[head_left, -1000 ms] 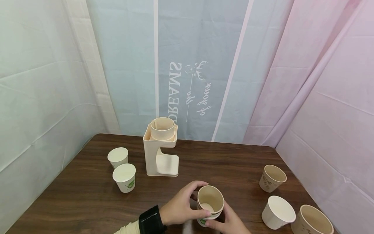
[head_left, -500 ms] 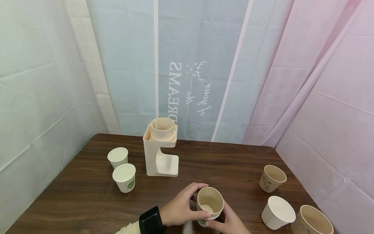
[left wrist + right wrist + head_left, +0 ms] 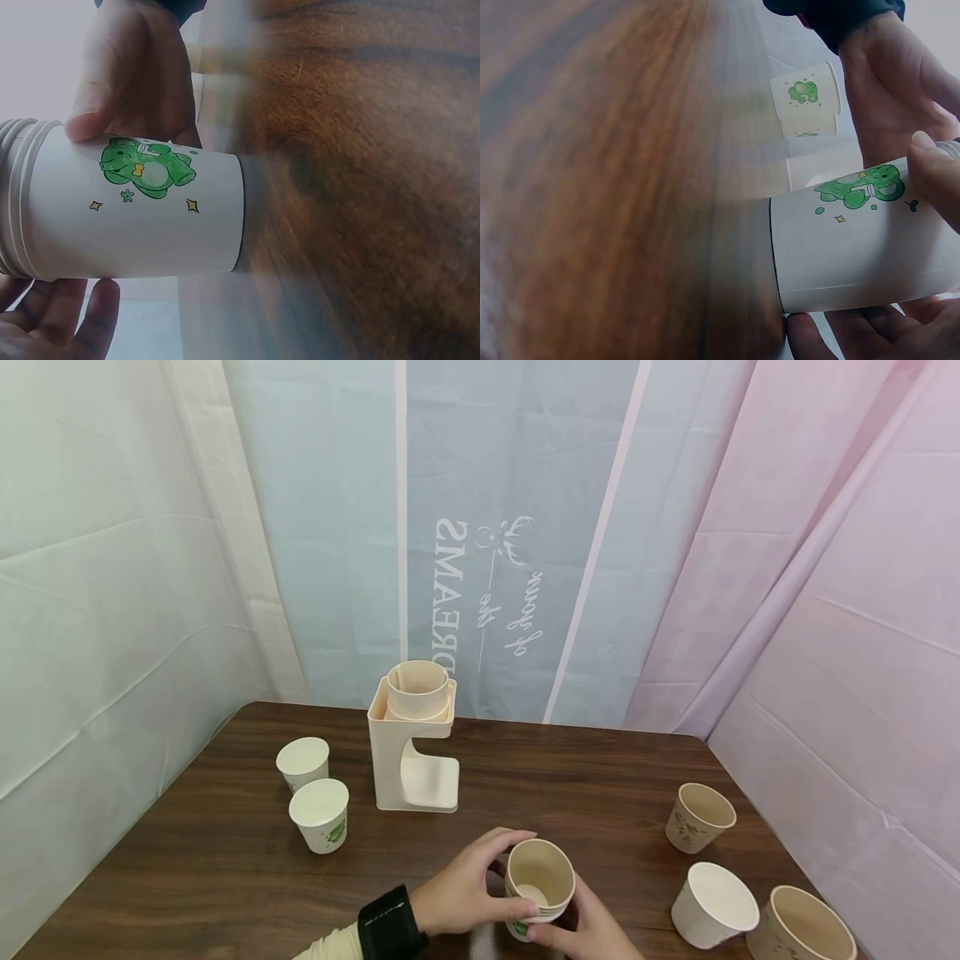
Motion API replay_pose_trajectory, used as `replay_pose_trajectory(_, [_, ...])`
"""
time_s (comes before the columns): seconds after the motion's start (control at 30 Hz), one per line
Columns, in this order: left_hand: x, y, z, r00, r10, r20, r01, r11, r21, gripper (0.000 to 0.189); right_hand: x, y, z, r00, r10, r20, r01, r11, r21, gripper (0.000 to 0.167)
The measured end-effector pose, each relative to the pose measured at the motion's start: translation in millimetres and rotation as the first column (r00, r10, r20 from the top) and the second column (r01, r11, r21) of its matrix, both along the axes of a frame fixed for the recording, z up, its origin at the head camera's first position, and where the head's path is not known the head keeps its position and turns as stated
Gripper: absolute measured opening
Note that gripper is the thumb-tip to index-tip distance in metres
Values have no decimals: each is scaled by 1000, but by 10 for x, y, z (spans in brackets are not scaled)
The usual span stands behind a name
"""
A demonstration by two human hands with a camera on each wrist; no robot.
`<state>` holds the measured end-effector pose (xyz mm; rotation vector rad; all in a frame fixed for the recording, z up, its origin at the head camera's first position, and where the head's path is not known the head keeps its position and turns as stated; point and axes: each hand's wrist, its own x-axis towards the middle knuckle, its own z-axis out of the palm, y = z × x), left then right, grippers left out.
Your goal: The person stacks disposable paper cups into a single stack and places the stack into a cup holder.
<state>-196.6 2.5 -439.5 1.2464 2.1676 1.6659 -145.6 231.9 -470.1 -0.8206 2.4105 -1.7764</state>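
Observation:
Both hands hold a stack of nested paper cups [image 3: 540, 877] near the front of the table. The top cup is tan inside. Below it, a white outer cup carries a green cartoon animal, plain in the left wrist view on the white cup wall [image 3: 135, 225]. My left hand [image 3: 468, 889] grips the stack from the left, thumb on its near side. My right hand [image 3: 588, 931] holds its right side lower down, thumb across the front. In the right wrist view the white cup's base [image 3: 780, 255] stands at the wood surface. Some fingers are hidden behind the stack.
A cream cup holder [image 3: 386, 760] with a round tube [image 3: 418, 693] stands at the back. Two white cups [image 3: 303, 758] [image 3: 321, 814] sit left. At the right are a tan cup [image 3: 697, 818], a white cup [image 3: 712, 906] and a larger tan cup [image 3: 798, 927]. Curtains surround the table [image 3: 225, 860].
The top of the cup stack has dropped very slightly since the first frame. Both hands keep their grip in nearly the same place, and the other cups have not moved.

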Motion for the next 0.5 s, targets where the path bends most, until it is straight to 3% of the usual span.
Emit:
replay_pose_trajectory(0.27, [-20, -8, -8, 1000, -4, -13, 4, 1000, -6, 70, 5, 1, -10, 1000, 6, -5, -6, 1000, -11, 68])
replay_pose_trajectory(0.5, [-41, -34, 16, 999, -13, 32, 13, 1000, -8, 70, 6, -5, -8, 1000, -10, -28, 10, 1000, 0, 67])
